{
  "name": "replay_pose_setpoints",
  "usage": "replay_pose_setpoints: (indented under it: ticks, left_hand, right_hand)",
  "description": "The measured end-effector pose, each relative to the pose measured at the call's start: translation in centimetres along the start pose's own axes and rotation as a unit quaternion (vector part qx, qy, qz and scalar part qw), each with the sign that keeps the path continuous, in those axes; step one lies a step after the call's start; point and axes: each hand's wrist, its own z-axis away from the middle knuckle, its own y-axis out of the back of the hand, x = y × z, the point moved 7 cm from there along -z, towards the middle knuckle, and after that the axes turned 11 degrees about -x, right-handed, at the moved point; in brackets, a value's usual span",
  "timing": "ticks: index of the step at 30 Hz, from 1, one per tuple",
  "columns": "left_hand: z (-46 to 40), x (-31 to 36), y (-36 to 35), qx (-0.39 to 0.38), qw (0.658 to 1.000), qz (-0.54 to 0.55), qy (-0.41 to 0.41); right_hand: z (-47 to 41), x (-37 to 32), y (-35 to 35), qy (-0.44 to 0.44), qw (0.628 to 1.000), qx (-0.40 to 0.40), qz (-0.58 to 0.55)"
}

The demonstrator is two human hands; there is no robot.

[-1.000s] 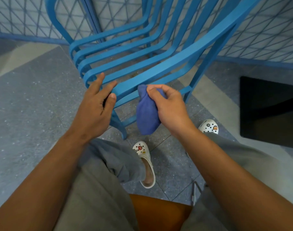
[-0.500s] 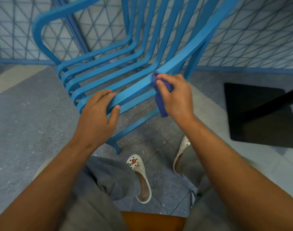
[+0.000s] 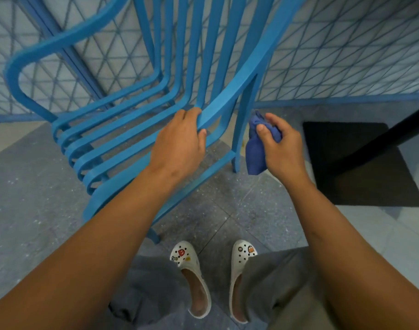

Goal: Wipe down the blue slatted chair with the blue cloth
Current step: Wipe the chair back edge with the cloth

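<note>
The blue slatted chair (image 3: 122, 139) stands on a speckled grey floor (image 3: 32, 210), its smooth, narrow slats running along the seat and bending upward in a curve into the backrest, with a looped armrest on the far side; the left hand (image 3: 179, 148) grips the broad outer rail of the seat where it turns upward, fingers curled over the top edge and thumb pressed against the near side; the right hand (image 3: 281, 148) holds the blue cloth (image 3: 256, 153) just beside the chair's near rear leg, fingers and thumb closed around the bunched upper part while a soft, crumpled tail hangs below the fist; whether the cloth touches the leg is hard to tell, though it seems slightly apart; behind the chair is a pale wall panel (image 3: 346, 55) crossed by a thin triangular lattice; a flat black mat (image 3: 360, 167) lies on the floor to the right; two white perforated clogs (image 3: 191, 265) with small charms show below, beside loose grey trousers (image 3: 275, 282).
</note>
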Motion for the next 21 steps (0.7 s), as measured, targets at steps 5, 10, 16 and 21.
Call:
replay_pose_setpoints:
  ticks: [5,10,16,21]
  left_hand:
    - [-3.8,2.3,-1.5,0.007,1.0,0.001,0.026]
    - [-4.2,1.9,-1.5,0.033,0.997,-0.043,0.053]
    - [-4.1,1.6,-1.2,0.022,0.998,-0.037,0.035]
    - [-2.8,1.1,-0.9,0.015,0.999,-0.034,0.011]
  right_hand:
    - [-1.9,-0.7,0.2,0.003,0.998,0.032,-0.057]
    - [-2.3,-0.7,0.4,0.0,0.997,0.026,-0.067]
    - [-2.2,-1.1,1.1,0.003,0.996,0.04,-0.082]
    - [-1.8,-2.1,1.1,0.026,0.994,0.037,-0.095]
